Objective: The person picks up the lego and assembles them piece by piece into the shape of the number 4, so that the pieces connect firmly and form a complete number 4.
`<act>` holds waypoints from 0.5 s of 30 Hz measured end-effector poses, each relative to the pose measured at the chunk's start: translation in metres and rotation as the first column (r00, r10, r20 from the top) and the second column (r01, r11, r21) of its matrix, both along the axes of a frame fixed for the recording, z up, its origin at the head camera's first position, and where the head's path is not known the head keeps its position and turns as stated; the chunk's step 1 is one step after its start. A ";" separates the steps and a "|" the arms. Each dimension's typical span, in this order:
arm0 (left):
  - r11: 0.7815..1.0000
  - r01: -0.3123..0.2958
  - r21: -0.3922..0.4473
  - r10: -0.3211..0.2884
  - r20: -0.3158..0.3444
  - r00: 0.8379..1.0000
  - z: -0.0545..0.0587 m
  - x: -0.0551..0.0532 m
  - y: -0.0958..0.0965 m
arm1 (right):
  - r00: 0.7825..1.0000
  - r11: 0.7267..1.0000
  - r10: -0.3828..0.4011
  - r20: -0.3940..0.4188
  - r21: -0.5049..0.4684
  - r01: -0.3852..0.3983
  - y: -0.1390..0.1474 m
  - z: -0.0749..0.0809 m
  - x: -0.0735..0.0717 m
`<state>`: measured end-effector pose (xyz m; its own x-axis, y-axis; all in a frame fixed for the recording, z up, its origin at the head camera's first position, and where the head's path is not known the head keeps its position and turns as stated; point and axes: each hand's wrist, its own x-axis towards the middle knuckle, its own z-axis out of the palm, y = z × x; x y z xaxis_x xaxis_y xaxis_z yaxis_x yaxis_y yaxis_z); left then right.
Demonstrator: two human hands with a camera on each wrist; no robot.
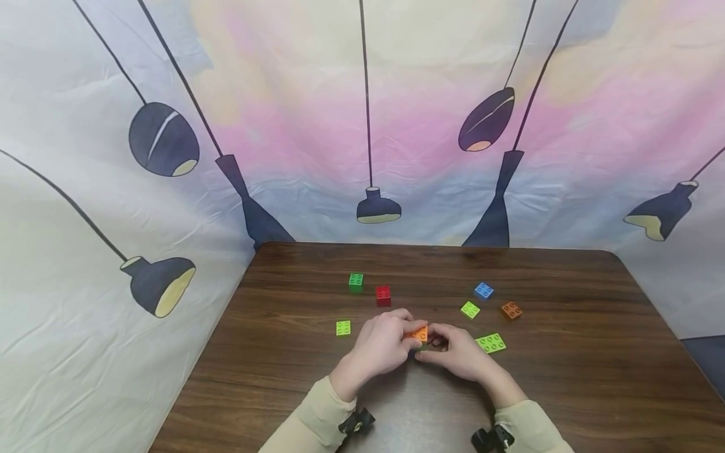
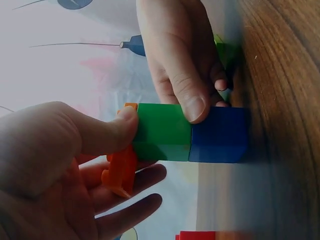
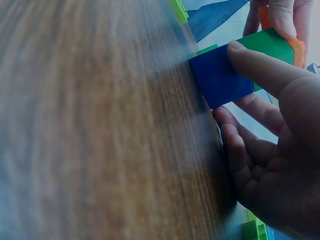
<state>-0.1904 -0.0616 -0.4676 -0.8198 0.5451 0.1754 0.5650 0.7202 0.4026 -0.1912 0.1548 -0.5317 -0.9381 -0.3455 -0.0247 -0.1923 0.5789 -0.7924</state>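
Observation:
Close above the table, both hands meet at a small stack of toy building bricks. The stack has a blue brick (image 2: 220,135) at the bottom, a green brick (image 2: 160,125) over it and a thin orange piece (image 2: 120,170) on top. My left hand (image 1: 381,343) pinches the orange piece and the green brick's upper end, thumb on the near side. Lower down, my right hand (image 1: 461,354) grips the stack near the blue-green seam, its thumb (image 3: 262,65) across the blue brick. The head view shows mainly the orange top; the hands cover the rest.
Left of the hands lie a green brick (image 1: 355,282), a red brick (image 1: 383,296) and a lime brick (image 1: 343,328). To the right are a blue brick (image 1: 484,290), a small lime brick (image 1: 470,309), a brown-orange brick (image 1: 511,310) and a long lime brick (image 1: 491,343). A printed cloth hangs behind the table (image 1: 566,377).

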 end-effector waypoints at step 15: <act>0.997 -0.011 -0.079 0.005 -0.072 0.997 -0.003 0.002 0.002 | 1.000 1.000 -0.003 0.001 0.011 0.003 -0.001 0.002 0.001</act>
